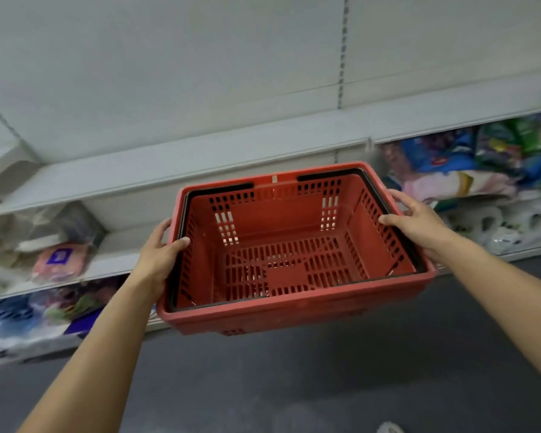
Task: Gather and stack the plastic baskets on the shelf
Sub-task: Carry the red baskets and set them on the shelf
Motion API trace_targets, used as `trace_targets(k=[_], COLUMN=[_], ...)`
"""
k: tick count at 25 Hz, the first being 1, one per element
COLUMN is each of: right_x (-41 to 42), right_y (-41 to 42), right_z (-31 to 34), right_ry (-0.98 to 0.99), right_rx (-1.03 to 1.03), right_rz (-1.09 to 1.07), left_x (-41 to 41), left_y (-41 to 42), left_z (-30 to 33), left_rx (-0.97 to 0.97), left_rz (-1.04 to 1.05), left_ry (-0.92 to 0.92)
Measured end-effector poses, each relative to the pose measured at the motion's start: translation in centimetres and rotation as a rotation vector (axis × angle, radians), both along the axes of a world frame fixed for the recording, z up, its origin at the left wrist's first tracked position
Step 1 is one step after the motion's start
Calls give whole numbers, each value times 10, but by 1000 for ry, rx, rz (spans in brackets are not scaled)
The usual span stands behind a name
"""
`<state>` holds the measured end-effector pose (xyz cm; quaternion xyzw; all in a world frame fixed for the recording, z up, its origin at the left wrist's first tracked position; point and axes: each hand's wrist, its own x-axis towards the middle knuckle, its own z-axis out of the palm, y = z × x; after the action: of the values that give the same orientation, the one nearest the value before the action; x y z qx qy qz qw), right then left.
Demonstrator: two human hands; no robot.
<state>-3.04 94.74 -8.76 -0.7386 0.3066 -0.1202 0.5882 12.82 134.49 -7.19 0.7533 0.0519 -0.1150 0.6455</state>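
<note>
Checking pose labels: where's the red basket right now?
Head view, centre: the red basket is held in the air in front of the shelf, left hand on its left rim, right hand on its right rim.

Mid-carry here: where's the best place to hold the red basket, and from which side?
Hold the red basket by the rims of its two short ends, one hand from each side, as now: left hand and right hand with thumbs hooked inside. The black handles lie folded flat along the rim, so the protruding lip probably gives the steadier, level grip.
</note>
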Motion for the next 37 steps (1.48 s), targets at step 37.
trace_targets(k=[37], right_x=[-30], right_y=[-791], right_z=[191], right_ry=[-42], right_rx=[-111], right_rz=[-268], left_x=[73], left_y=[-847], left_z=[173], left_rx=[-78], left_rz=[-320], left_ry=[-153])
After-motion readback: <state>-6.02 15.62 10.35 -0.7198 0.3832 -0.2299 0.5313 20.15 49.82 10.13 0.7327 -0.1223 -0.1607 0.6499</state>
